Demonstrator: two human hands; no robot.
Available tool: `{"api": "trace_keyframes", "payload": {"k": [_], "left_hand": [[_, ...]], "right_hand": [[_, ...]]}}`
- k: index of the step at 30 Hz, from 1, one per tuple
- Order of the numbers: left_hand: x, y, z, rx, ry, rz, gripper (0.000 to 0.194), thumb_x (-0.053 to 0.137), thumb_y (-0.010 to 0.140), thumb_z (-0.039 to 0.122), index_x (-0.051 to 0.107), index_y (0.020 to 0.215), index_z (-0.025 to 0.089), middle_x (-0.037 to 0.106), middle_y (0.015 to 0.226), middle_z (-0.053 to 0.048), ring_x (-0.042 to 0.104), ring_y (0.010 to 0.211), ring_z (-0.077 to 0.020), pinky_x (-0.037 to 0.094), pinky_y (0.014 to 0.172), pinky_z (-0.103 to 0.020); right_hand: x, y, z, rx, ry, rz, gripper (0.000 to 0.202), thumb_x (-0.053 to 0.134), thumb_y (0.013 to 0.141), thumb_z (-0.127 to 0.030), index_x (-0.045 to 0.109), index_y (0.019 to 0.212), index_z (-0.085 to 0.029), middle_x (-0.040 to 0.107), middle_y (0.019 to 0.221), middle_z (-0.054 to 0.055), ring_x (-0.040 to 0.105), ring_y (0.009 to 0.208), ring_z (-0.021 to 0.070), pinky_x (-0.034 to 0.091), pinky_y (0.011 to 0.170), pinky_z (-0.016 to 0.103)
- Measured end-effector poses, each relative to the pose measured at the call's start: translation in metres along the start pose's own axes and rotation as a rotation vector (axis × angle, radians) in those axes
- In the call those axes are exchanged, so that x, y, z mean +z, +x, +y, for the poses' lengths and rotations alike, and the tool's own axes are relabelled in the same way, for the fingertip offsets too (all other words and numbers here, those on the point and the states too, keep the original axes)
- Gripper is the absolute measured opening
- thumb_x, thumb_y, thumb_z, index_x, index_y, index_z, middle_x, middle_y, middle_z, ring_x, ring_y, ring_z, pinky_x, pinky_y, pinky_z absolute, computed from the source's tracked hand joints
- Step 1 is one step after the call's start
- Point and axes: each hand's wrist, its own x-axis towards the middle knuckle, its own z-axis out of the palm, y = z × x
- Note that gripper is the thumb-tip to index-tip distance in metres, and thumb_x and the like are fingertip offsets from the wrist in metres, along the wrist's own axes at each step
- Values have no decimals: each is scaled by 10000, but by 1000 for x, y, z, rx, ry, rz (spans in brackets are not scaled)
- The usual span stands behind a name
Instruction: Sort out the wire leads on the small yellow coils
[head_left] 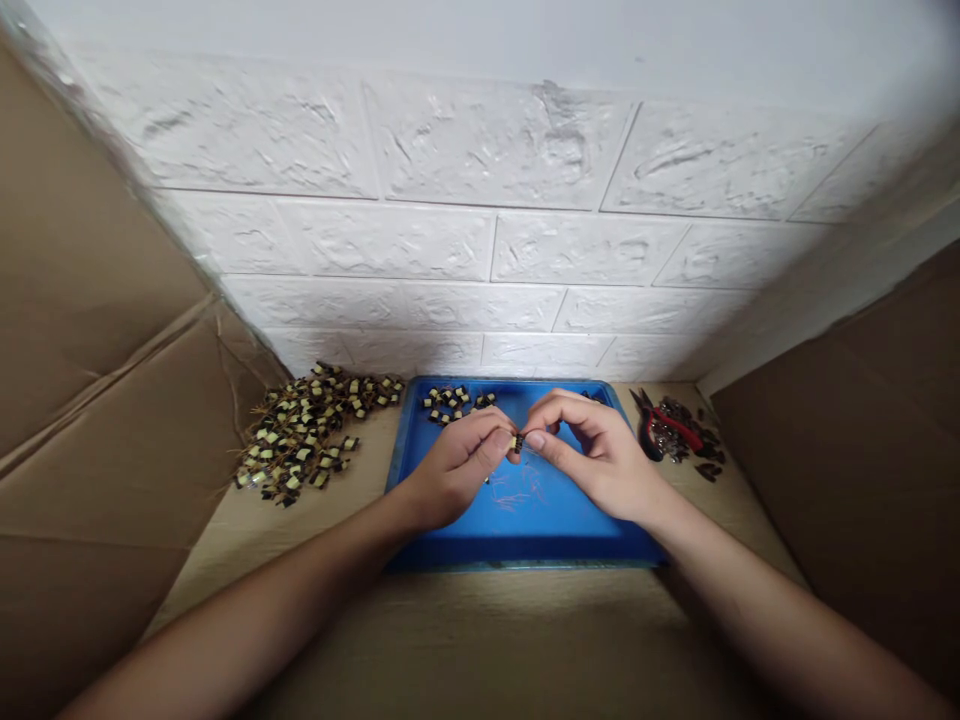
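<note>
- Far L: we see a big pile of blk/yel parts (300, 430) w/ thin leads, on the counter (480, 650) next to the blue tray (525, 549).
- Tray, back L: a few more of the same.
- Our L hand (459, 468): grip clamped on one sm. part (517, 443), which sticks out R of the thumb tip, held above the tray.
- Below it: thin reddish wire bits (514, 497).
- Our R hand (598, 452): grip pinched at the part's R end; body or lead, can't tell.
- Far R: red-handled pliers (681, 428) on sm. dark pcs (709, 470).
</note>
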Motion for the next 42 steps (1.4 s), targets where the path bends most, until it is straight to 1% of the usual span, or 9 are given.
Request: {"api": "trace_keyframes", "payload": {"k": [3, 5, 9, 14, 18, 23, 26, 35, 42], "left_hand": [[0, 0, 0, -32, 1, 21, 361, 409, 1032, 338, 600, 790, 150, 584, 841, -55, 546, 843, -173, 430, 791, -300], [0, 0, 0, -52, -2, 29, 356, 411, 1029, 356, 600, 809, 149, 589, 851, -58, 546, 842, -177, 432, 783, -301], [0, 1, 2, -60, -5, 47, 350, 408, 1029, 376, 589, 828, 153, 583, 828, -50, 535, 821, -176, 427, 773, -303], [0, 1, 2, -42, -19, 49, 385, 401, 1035, 366, 567, 757, 157, 564, 797, -40, 528, 800, -166, 423, 772, -298], [0, 0, 0, -47, -33, 55, 342, 422, 1031, 370, 602, 839, 151, 583, 827, -43, 534, 788, -160, 430, 749, -292], [2, 0, -1, -60, -41, 87, 319, 446, 1023, 384, 614, 881, 153, 590, 871, -51, 537, 777, -158, 438, 716, -290], [2, 0, 2, -56, -29, 92, 321, 458, 1016, 394, 621, 888, 148, 586, 897, -62, 535, 789, -163, 442, 707, -289], [1, 0, 2, -32, -11, 71, 298, 465, 1012, 352, 625, 874, 142, 578, 895, -65, 538, 813, -166, 447, 735, -293], [2, -1, 2, 6, 46, 80, 261, 481, 1002, 308, 632, 872, 140, 601, 909, -76, 560, 852, -178, 458, 766, -301]], "right_hand": [[0, -2, -1, -15, -38, 37, 116, 620, 942, -232, 691, 856, -200, 673, 844, 32, 626, 804, 177, 481, 771, 353], [1, -3, 0, -52, -63, 75, 82, 647, 922, -239, 702, 972, -204, 673, 892, 40, 627, 830, 186, 493, 789, 367], [4, -5, 3, -141, -142, 89, 329, 762, 845, -257, 700, 1167, -235, 698, 970, 43, 649, 868, 198, 524, 836, 399], [9, -6, 5, -103, -110, 148, 142, 739, 875, -214, 783, 1006, -248, 759, 945, 43, 700, 850, 188, 551, 795, 369], [11, -6, 1, 15, -21, 178, 32, 756, 853, -224, 784, 869, -229, 766, 846, 35, 703, 783, 186, 544, 772, 365], [11, -4, -3, 231, 123, 132, 122, 757, 838, -315, 738, 805, -198, 752, 780, 45, 677, 745, 193, 521, 732, 365], [10, -4, -3, 295, 153, 95, 178, 744, 841, -356, 706, 791, -189, 742, 780, 46, 641, 702, 173, 494, 680, 339], [12, -4, -4, 319, 172, 86, 214, 764, 810, -379, 678, 785, -184, 701, 760, 26, 595, 691, 160, 455, 669, 313], [16, -6, -7, 319, 176, 106, 154, 737, 817, -298, 649, 757, -186, 667, 747, 18, 582, 706, 157, 481, 689, 308]]}}
